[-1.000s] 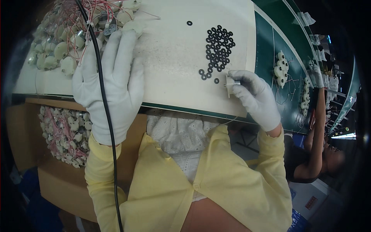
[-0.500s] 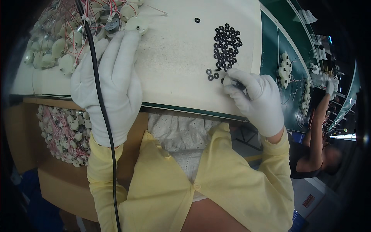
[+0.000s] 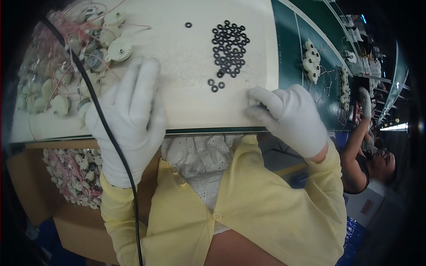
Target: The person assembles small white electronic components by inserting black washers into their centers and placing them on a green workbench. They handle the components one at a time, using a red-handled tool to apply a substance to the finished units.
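My left hand [image 3: 131,111], in a white glove, is at the table's near edge with its fingers stretched out. Its fingertips lie just below a round cream-coloured part [image 3: 120,49] at the edge of a pile of small motors [image 3: 66,84] with red and white wires. My right hand [image 3: 288,115], also gloved, is over the white tabletop with thumb and fingers pinched together. Whatever is between those fingertips is hidden. Left of it lie several small black rings [image 3: 230,48] in a cluster, with three greyer rings [image 3: 214,88] just below.
A black cable [image 3: 95,95] hangs across my left hand and sleeve. Below the table's left edge stands a cardboard box [image 3: 80,226] full of wired motors [image 3: 75,173]. Joined cream parts [image 3: 312,61] rest on the green surface at right. Another person [image 3: 361,164] works at far right.
The view has shifted, so the table's contents sit further left. My left fingers have come away from the cream part. My right hand has drawn away from the rings; the dark piece at its fingertips no longer shows.
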`<state>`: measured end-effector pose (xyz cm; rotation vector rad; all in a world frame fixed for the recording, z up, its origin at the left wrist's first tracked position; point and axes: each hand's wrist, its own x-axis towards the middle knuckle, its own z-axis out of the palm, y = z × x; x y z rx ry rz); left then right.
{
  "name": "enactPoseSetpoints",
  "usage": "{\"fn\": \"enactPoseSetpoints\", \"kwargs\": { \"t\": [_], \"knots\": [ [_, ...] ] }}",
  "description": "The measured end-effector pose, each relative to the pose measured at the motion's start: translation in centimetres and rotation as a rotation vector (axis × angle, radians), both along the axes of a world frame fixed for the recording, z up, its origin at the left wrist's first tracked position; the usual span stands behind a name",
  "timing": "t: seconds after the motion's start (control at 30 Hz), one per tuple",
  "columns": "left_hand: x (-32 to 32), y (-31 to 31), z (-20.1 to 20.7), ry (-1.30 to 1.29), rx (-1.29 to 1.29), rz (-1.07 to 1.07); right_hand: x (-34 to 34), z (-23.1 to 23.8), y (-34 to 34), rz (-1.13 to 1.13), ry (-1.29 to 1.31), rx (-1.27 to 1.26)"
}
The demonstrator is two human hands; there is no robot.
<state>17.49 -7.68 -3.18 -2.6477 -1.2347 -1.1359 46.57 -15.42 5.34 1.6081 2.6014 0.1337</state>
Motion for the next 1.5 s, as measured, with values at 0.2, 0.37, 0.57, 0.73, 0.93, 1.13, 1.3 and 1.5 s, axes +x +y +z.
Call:
{"fn": "enactPoseSetpoints", "kwargs": {
  "t": [0.2,0.37,0.57,0.73,0.93,1.13,1.3,1.5],
  "knots": [
    [-0.3,0.2,2.0,0.027,-0.124,0.044,3.7,-4.2,-2.0,-0.404,0.398,0.14],
    [0.1,0.1,2.5,0.09,-0.153,0.058,6.1,-3.6,-3.8,-0.675,0.545,0.194],
    [0.0,0.0,1.9,0.05,-0.135,0.052,0.8,-1.8,-2.5,-0.341,0.278,0.374],
    [0.1,-0.2,1.8,0.016,-0.118,0.04,1.2,-4.6,-1.4,-0.345,0.209,0.455],
    [-0.7,-0.6,1.3,-0.034,-0.185,-0.007,4.7,-5.1,-3.5,-0.496,0.41,0.497],
    [-1.3,-1.2,1.0,-0.126,-0.289,-0.087,8.1,-5.5,-4.1,-0.61,0.299,0.581],
    [-1.2,-2.8,1.4,-0.46,-0.476,-0.027,9.0,-3.1,-3.5,-0.668,0.141,0.618],
    [-0.2,-3.1,3.6,-0.491,-0.441,-0.124,-1.3,-1.1,-2.4,-0.267,0.711,0.551]
  ]
}}
